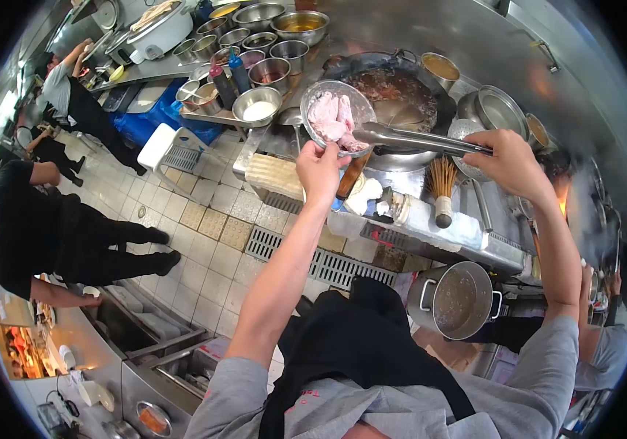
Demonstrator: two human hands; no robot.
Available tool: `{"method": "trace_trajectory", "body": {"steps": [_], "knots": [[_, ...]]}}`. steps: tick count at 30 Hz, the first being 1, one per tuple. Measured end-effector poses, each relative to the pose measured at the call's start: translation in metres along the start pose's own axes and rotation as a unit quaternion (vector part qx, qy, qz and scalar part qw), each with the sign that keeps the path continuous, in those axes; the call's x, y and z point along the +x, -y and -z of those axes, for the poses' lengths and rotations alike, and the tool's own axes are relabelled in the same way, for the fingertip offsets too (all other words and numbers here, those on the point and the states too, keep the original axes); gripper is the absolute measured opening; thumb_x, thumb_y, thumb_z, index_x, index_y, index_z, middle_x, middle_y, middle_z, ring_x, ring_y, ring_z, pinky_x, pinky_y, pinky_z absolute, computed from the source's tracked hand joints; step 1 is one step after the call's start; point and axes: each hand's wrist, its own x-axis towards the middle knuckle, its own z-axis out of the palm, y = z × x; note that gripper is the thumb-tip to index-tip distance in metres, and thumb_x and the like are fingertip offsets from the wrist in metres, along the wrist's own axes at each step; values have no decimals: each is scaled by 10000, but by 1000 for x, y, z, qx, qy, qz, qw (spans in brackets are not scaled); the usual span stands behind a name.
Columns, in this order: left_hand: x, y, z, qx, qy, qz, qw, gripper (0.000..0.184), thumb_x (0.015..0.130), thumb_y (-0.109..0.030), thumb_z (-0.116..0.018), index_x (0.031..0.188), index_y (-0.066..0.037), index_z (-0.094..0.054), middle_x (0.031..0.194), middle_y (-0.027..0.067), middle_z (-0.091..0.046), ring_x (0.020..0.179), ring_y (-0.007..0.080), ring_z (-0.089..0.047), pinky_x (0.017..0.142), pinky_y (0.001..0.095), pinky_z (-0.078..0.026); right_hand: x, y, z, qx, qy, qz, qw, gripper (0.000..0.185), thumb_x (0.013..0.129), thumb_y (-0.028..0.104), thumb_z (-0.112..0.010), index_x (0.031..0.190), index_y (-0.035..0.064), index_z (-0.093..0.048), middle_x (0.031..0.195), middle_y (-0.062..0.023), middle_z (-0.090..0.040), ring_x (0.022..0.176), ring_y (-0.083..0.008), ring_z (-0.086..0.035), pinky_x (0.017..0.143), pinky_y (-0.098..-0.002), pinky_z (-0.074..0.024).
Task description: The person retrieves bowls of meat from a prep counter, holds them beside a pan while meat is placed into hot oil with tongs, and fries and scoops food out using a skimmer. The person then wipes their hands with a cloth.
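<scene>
My left hand (319, 170) grips the near rim of a see-through bowl (363, 110), tilted up in front of me. Pale pink pieces of raw meat (331, 117) lie in the bowl. My right hand (503, 157) is closed around the end of long metal tongs (430, 140). The tongs' tips reach over the bowl's right rim, at the meat; whether they pinch a piece I cannot tell. Just behind the bowl is a big wok (430, 88) of dark brown liquid, with a ladle bowl (399, 113) in it.
A bamboo brush (442, 190) stands at the counter's front edge. Metal bowls (258, 106) and squeeze bottles (239, 72) crowd the back left. A large pot (462, 300) of liquid stands low at right. Flame (563, 194) shows far right. Co-workers (57, 219) stand at left.
</scene>
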Motion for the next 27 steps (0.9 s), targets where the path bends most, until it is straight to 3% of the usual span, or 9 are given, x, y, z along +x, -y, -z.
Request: {"method": "trace_trajectory", "body": {"steps": [6, 9, 17, 23, 27], "knots": [[-2, 3, -6, 44, 14, -45, 998, 155, 835, -57, -550, 712, 7, -479, 712, 79, -589, 607, 173, -642, 499, 225, -462, 7, -4, 1, -37, 6, 42, 998, 286, 740, 220, -639, 962, 43, -669, 850, -171, -650, 827, -331, -613, 758, -393, -466], [9, 10, -9, 76, 11, -59, 995, 73, 833, -16, -540, 774, 20, -516, 728, 59, -560, 606, 132, -599, 568, 250, -545, 16, -11, -3, -67, -5, 45, 997, 291, 738, 223, -643, 967, 45, -669, 855, -162, -654, 832, -329, -612, 763, -396, -467], [43, 14, -28, 38, -29, 10, 999, 67, 813, 7, -542, 762, 43, -519, 712, 70, -546, 611, 165, -612, 533, 275, -558, 59, -46, 11, -71, -55, 44, 995, 286, 722, 209, -657, 956, 45, -674, 836, -168, -652, 797, -326, -617, 723, -388, -475], [60, 20, -30, 83, -59, 39, 994, 78, 803, 3, -546, 752, 53, -516, 709, 88, -553, 588, 203, -624, 519, 270, -554, 116, -75, 6, -25, -47, 6, 999, 271, 715, 211, -649, 937, 57, -678, 819, -160, -656, 776, -294, -637, 718, -368, -483], [62, 15, -30, 120, -70, 58, 989, 83, 796, 3, -550, 739, 54, -516, 709, 98, -561, 590, 215, -637, 504, 268, -549, 157, -102, -16, -30, -77, 32, 996, 278, 716, 230, -656, 935, 59, -680, 801, -150, -660, 774, -289, -641, 712, -358, -482]]}}
